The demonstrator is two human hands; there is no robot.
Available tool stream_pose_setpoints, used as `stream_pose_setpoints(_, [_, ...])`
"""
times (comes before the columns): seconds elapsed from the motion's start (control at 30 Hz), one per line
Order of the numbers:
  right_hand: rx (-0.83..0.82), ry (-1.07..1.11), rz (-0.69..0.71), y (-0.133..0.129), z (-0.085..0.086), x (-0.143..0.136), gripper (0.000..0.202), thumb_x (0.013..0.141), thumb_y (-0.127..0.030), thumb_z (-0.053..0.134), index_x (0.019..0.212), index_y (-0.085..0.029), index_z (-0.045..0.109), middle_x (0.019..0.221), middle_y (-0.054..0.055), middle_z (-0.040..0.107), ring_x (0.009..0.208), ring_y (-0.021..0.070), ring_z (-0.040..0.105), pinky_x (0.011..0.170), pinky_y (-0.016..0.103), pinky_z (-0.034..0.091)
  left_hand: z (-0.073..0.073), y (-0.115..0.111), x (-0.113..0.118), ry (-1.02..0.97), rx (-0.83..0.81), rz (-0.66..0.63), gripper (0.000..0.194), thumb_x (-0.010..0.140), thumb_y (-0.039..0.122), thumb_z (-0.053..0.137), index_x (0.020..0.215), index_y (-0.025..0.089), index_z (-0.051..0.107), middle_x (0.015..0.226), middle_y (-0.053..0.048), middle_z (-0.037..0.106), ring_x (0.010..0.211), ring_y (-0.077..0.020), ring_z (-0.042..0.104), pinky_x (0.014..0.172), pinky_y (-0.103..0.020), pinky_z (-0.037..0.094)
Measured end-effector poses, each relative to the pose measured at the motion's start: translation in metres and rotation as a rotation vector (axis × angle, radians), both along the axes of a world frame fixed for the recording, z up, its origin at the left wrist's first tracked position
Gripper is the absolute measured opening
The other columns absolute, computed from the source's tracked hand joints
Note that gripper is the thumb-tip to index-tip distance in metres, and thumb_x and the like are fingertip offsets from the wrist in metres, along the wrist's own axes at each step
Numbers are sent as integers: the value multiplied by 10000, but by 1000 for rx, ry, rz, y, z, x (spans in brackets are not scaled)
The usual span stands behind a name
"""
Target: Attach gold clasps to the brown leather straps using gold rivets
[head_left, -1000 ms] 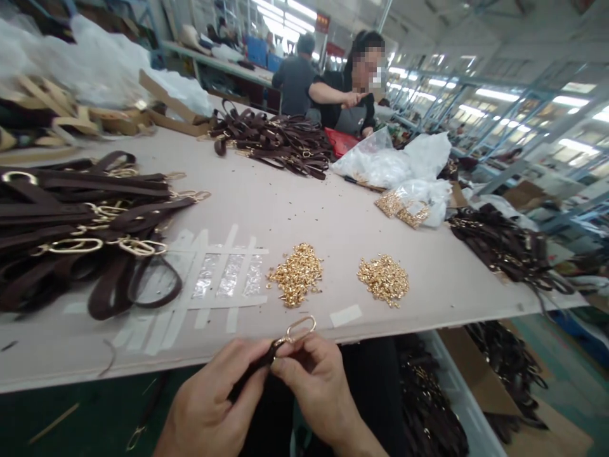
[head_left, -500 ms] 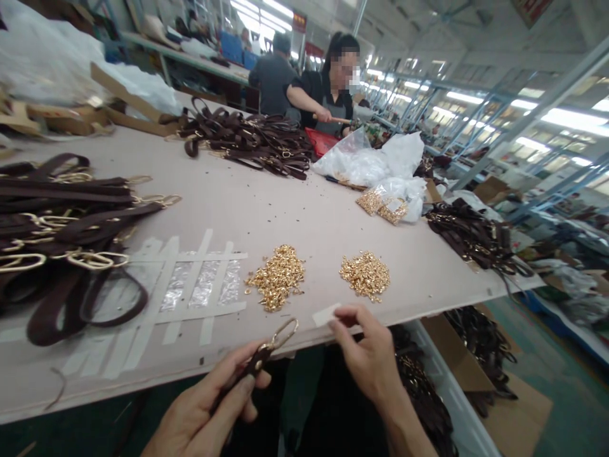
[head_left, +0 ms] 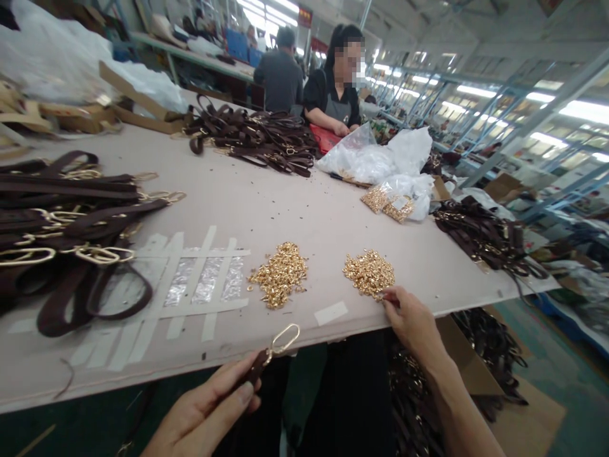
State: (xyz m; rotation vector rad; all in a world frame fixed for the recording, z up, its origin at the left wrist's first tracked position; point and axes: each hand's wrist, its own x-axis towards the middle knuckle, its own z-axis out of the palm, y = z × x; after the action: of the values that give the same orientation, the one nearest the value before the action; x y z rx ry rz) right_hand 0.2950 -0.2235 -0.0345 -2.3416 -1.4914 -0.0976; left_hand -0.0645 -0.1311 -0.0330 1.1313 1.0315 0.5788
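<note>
My left hand (head_left: 214, 403) is closed around the end of a dark brown leather strap (head_left: 258, 367). A gold oval clasp (head_left: 285, 339) sticks out from the strap's tip, just off the table's front edge. My right hand (head_left: 412, 320) reaches to the near edge of the right pile of small gold studs (head_left: 368, 273). Its thumb and forefinger are pinched together there; whatever lies between them is too small to make out. A second pile of gold metal pieces (head_left: 280, 276) lies to the left, beyond the clasp.
Brown straps with gold clasps (head_left: 80, 235) are heaped at left, with more straps (head_left: 257, 136) at the back. Tape strips (head_left: 190, 285) hold plastic to the table (head_left: 228, 203). Bags of gold pieces (head_left: 387, 203) lie at back right. A co-worker (head_left: 335, 95) stands across the table.
My right hand has moved right, from beside the white tape piece to the right stud pile. My left hand still holds the strap. The co-worker's hands have lowered.
</note>
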Motion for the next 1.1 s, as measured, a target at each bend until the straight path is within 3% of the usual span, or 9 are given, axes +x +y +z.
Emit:
stream_pose_setpoints(0.13, [-28, 24, -23, 1, -1, 6, 247, 876, -294, 491, 1082, -203, 590, 903, 76, 718, 815, 236, 686, 761, 354, 514, 10, 1, 6, -105, -73, -71, 342, 718, 307, 775, 1050, 230, 753, 1057, -45, 761, 974, -240, 691, 867, -345, 572])
stream_pose_setpoints(0.3, [-60, -98, -62, 3, -8, 11, 324, 851, -351, 461, 1100, -189, 591, 906, 109, 713, 816, 281, 683, 764, 409, 520, 24, 1, 10, -164, -162, -66, 223, 723, 204, 727, 942, 161, 735, 766, 7, 698, 683, -112, 611, 678, -220, 498])
stream_pose_setpoints(0.4, [51, -61, -107, 2, -7, 0, 335, 843, -403, 483, 1067, -193, 616, 912, 120, 715, 822, 298, 680, 767, 443, 523, 26, 0, 11, -174, -173, -39, 200, 713, 210, 722, 899, 137, 716, 719, 18, 648, 641, -100, 567, 640, -222, 471])
stream_pose_setpoints(0.5, [282, 258, -125, 1, -3, -39, 312, 815, -458, 623, 1004, -210, 638, 883, 84, 721, 782, 258, 689, 748, 406, 548, 23, 0, 13, -140, -144, -19, 183, 709, 202, 719, 877, 130, 705, 703, 18, 638, 641, -103, 558, 640, -229, 452])
stream_pose_setpoints(0.57, [409, 533, -25, 3, -1, -79, 279, 805, -412, 703, 986, -209, 637, 855, 54, 714, 742, 207, 685, 714, 338, 567, 21, 0, 16, -116, -113, -11, 178, 712, 198, 718, 877, 134, 706, 713, 14, 646, 652, -108, 559, 645, -231, 447])
stream_pose_setpoints(0.63, [431, 690, 141, 8, 1, -123, 193, 829, -311, 717, 976, -216, 636, 851, 34, 706, 746, 173, 681, 694, 279, 570, 19, 0, 18, -108, -69, -7, 165, 727, 204, 713, 881, 143, 712, 744, 2, 667, 679, -121, 573, 659, -237, 453])
stream_pose_setpoints(0.77, [437, 644, 422, 22, 4, -184, 142, 864, -161, 667, 971, -250, 636, 883, 10, 710, 813, 155, 687, 767, 258, 562, 19, 0, 19, -106, 39, -21, 137, 767, 228, 695, 882, 161, 726, 817, -29, 715, 758, -164, 618, 719, -262, 482])
stream_pose_setpoints(0.87, [448, 562, 490, 28, 5, -198, 196, 863, -105, 644, 972, -267, 625, 895, -6, 715, 819, 143, 692, 766, 239, 553, 19, 0, 16, -91, 99, -28, 135, 795, 256, 683, 883, 167, 734, 837, -39, 729, 785, -184, 634, 733, -272, 494])
stream_pose_setpoints(1.1, [419, 480, 554, 27, 3, -193, 229, 859, -58, 623, 951, -267, 630, 905, 2, 734, 836, 159, 703, 802, 275, 554, 14, 1, 14, -34, 172, -47, 112, 828, 233, 648, 873, 185, 738, 836, -28, 729, 781, -188, 643, 724, -274, 495])
